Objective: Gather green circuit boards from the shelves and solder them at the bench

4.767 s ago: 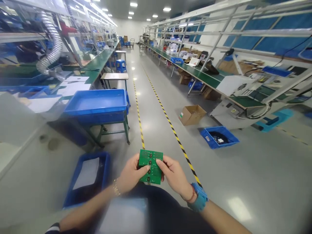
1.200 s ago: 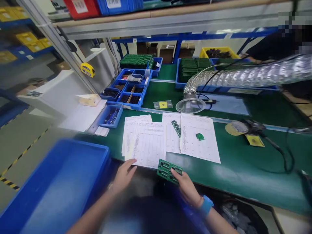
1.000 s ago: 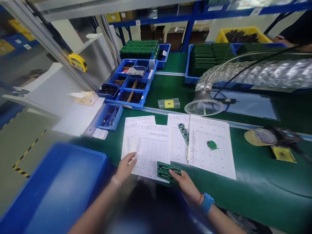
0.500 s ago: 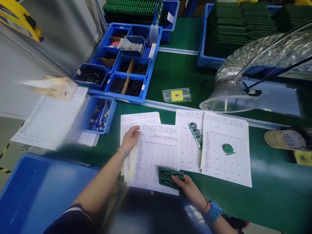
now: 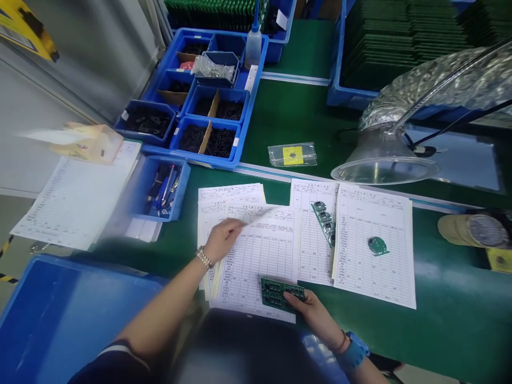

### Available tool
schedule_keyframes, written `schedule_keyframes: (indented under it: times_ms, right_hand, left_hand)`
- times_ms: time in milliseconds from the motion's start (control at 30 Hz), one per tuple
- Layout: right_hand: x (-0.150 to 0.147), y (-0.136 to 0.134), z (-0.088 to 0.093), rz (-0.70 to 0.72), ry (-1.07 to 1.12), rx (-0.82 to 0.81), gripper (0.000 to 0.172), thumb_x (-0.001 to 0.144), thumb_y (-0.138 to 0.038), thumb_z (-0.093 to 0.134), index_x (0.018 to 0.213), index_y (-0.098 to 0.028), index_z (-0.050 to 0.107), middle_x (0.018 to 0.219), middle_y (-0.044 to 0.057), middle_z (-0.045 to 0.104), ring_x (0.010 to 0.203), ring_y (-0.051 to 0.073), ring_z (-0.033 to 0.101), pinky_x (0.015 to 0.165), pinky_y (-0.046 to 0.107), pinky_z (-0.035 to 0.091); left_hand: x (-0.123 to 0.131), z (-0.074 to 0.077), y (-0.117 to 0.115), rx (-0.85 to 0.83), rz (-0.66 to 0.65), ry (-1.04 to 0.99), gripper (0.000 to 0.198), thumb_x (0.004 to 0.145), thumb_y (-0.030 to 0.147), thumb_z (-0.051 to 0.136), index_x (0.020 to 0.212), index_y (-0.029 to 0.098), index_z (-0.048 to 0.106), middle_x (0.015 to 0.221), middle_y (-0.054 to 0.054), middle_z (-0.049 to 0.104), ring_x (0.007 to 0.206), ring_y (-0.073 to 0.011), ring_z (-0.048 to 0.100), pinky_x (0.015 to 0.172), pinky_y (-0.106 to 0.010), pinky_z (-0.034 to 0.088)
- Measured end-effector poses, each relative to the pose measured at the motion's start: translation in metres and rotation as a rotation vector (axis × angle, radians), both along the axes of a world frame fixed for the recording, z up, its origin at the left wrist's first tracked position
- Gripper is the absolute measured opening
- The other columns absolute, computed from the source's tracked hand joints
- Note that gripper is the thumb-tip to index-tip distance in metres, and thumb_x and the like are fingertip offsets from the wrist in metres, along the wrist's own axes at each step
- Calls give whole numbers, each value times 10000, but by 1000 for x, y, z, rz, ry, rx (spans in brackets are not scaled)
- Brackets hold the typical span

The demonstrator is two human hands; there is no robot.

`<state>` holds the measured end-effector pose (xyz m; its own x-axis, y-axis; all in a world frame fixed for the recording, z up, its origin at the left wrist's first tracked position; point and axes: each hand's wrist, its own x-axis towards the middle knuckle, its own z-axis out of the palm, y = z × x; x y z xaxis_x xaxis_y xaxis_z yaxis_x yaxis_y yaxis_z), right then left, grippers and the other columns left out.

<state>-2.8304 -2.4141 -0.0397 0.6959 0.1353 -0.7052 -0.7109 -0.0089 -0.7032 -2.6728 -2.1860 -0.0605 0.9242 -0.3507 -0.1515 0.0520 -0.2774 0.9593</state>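
My left hand (image 5: 222, 238), with a metal watch band at its wrist, pinches the upper left part of a printed sheet (image 5: 260, 266). The sheet's top edge curls up off the papers beneath it. Over the lower right of that sheet, my right hand (image 5: 307, 306) grips a green circuit board (image 5: 280, 294) with the thumb on top. Farther right, a strip of round circuit boards (image 5: 325, 224) rests on another form. A single round circuit board (image 5: 377, 246) lies on the rightmost stack of forms (image 5: 372, 282).
Left of the papers stands a small blue bin (image 5: 176, 197) with pens. Behind it, a blue tray (image 5: 256, 101) holds bins of dark parts and a squeeze bottle (image 5: 253, 48). A fume hood (image 5: 384, 154) overhangs the right side. A bagged yellow label (image 5: 293, 155) lies mid-table.
My left hand has moved right and slightly down and now lifts the top sheet's edge. My right hand holds the circuit board in nearly the same place.
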Motion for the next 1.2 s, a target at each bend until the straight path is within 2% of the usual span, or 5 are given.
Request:
schedule_keyframes:
  times_ms: [167,433,767,933,1200]
  right_hand:
    - [0,-1,0,3,-13,74,371,761,-425,578,1010,-160,656,933,81,668,896,250,592,922,439,398]
    - [-11,-11,-9,-117,-102,-218,441,543,-599,672,796,-240,703,926,91,673,1099,341,470,1040,515,213]
    - [-31,-48,19,-183,-419,-482,575,752,-397,584,1285,-260,418,1429,27,270,1305,291,222,1089,456,176]
    - [-16,-58,18,-49,-370,-342,369,766,-368,582,1107,-230,603,1204,75,557,1133,290,469,1000,423,340]
    - [6,-47,5,-292,-96,-231,370,760,-418,589,1035,-174,637,1031,59,658,1013,267,559,989,425,349]
  left_hand:
    - [-50,25,15,-130,-286,-370,285,840,158,403,1012,206,626,1044,-57,659,971,-155,609,817,-311,516]
    - [-71,45,20,-195,-317,-545,329,862,128,342,1080,211,573,1004,-59,675,944,-148,624,795,-298,536]
    - [-71,40,28,-300,-210,-202,278,878,234,375,984,212,632,943,-62,690,888,-170,641,759,-338,549]
    - [-55,33,32,-306,-195,56,292,845,361,449,974,190,647,960,-84,681,889,-207,635,760,-357,542]
    - [-2,-11,19,426,233,44,413,744,349,560,1114,169,521,1049,-106,572,872,-232,576,744,-391,489]
